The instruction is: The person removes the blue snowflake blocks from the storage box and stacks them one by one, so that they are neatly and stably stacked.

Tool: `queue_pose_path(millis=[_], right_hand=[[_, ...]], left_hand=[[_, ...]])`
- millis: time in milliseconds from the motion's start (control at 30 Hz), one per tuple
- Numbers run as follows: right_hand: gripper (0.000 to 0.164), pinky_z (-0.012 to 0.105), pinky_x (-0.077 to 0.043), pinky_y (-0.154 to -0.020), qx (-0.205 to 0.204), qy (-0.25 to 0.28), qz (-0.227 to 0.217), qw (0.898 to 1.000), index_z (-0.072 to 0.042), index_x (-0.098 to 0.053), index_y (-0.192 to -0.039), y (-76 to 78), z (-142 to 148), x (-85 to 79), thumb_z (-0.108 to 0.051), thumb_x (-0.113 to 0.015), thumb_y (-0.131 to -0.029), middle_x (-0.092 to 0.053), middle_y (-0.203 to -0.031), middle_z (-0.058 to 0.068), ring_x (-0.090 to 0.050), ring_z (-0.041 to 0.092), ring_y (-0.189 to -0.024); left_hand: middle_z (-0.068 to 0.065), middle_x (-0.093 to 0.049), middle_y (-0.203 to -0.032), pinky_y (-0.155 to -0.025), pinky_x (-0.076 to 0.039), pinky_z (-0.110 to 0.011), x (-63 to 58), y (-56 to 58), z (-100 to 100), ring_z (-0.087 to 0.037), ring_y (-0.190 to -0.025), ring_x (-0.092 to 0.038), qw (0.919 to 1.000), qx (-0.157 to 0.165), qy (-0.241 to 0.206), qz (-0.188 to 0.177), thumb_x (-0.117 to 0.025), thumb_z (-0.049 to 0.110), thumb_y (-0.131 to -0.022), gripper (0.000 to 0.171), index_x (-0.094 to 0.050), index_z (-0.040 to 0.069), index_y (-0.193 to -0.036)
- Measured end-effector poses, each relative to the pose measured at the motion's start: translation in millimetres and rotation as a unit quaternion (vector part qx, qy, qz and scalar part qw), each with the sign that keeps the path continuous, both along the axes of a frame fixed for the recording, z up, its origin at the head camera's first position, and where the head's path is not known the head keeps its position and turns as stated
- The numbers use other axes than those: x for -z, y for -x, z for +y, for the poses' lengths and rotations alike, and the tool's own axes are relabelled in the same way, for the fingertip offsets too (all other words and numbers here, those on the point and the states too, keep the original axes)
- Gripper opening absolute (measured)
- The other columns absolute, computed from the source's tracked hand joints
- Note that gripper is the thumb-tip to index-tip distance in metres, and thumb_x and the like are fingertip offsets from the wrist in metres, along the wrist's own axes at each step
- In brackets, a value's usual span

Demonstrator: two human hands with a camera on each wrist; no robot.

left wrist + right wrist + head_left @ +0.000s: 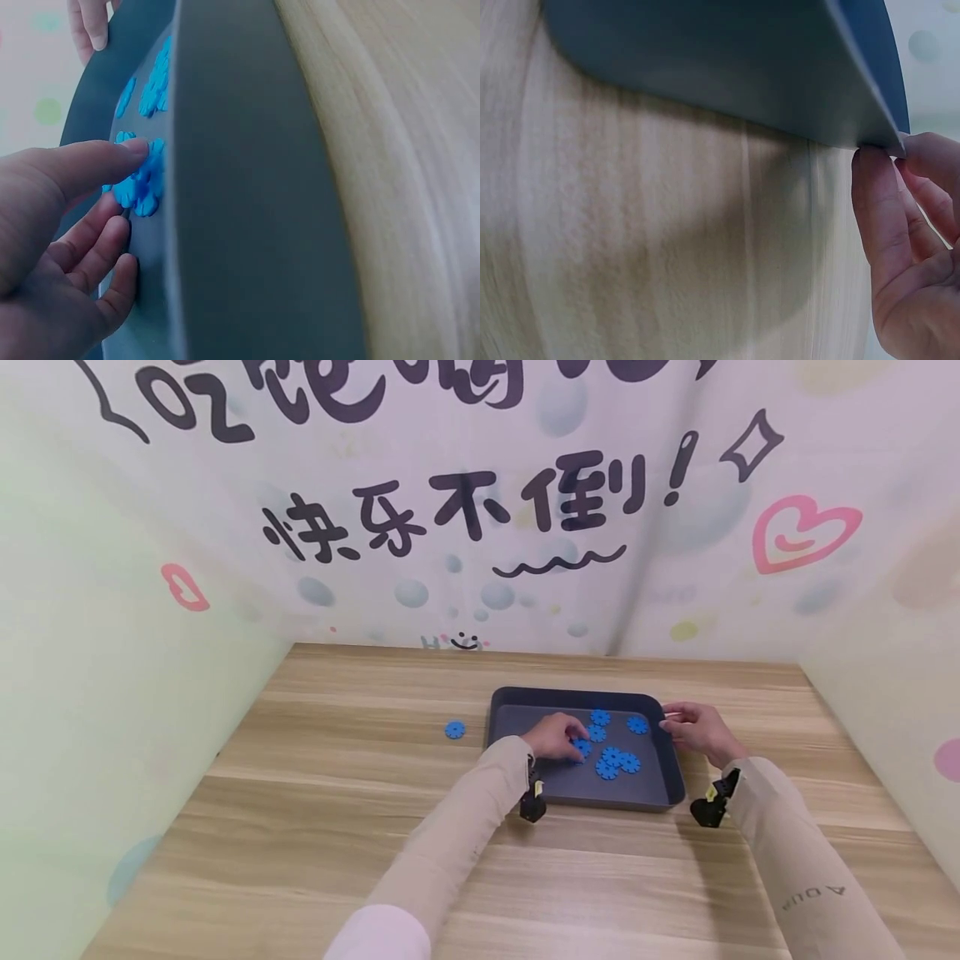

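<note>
A dark grey rectangular tray (645,789) lies on the table with several blue notched plastic discs (609,768) inside it. My left hand (553,737) reaches over the tray's near left part. Its thumb and fingers pinch a blue notched disc (582,747); in the left wrist view the thumb lies over the blue discs (139,184), and the fingertips partly hide behind them. At the far right corner, my right hand (701,732) grips the tray's rim between thumb and fingers, as the right wrist view shows at the tray wall (705,60).
One blue disc (454,729) lies on the wooden table (360,760), left of the tray. Behind the table hangs a white printed cloth (420,568), and pale cloth walls (112,693) flank both sides.
</note>
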State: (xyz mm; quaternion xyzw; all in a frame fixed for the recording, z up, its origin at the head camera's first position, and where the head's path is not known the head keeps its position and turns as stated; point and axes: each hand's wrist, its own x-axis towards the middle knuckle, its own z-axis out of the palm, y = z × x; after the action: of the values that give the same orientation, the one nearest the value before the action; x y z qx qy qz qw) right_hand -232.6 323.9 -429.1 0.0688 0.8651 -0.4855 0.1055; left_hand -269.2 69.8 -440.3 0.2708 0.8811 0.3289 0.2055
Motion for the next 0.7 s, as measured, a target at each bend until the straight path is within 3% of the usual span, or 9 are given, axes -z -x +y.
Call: queue_pose_path(millis=[367,700], right_hand=[[0.043,0.03,-0.05,-0.072,-0.004,0.006,0.002,1.0,0.008,-0.039,-0.125,-0.2,0,1.8,-0.01,-0.053,-0.089,-0.052,-0.101,0.016,-0.055,0.013,-0.077],[0.044,0.031,-0.05,-0.073,-0.004,0.005,-0.002,1.0,0.008,-0.039,-0.126,-0.1,1,0.9,-0.011,-0.053,-0.089,-0.051,-0.103,0.018,-0.055,0.015,-0.079]], left_hand=[[-0.005,-0.06,-0.098,-0.073,-0.041,-0.015,-8.3,-1.5,-6,-0.011,-0.085,-0.052,0.9993,-0.003,-0.036,0.012,-0.072,0.007,-0.072,0.032,-0.063,0.004,-0.103],[-0.005,-0.061,-0.096,-0.071,-0.042,-0.015,-14.2,4.0,-20,-0.011,-0.083,-0.053,0.9985,0.003,-0.054,0.01,-0.073,0.009,-0.072,0.033,-0.063,0.005,-0.103]])
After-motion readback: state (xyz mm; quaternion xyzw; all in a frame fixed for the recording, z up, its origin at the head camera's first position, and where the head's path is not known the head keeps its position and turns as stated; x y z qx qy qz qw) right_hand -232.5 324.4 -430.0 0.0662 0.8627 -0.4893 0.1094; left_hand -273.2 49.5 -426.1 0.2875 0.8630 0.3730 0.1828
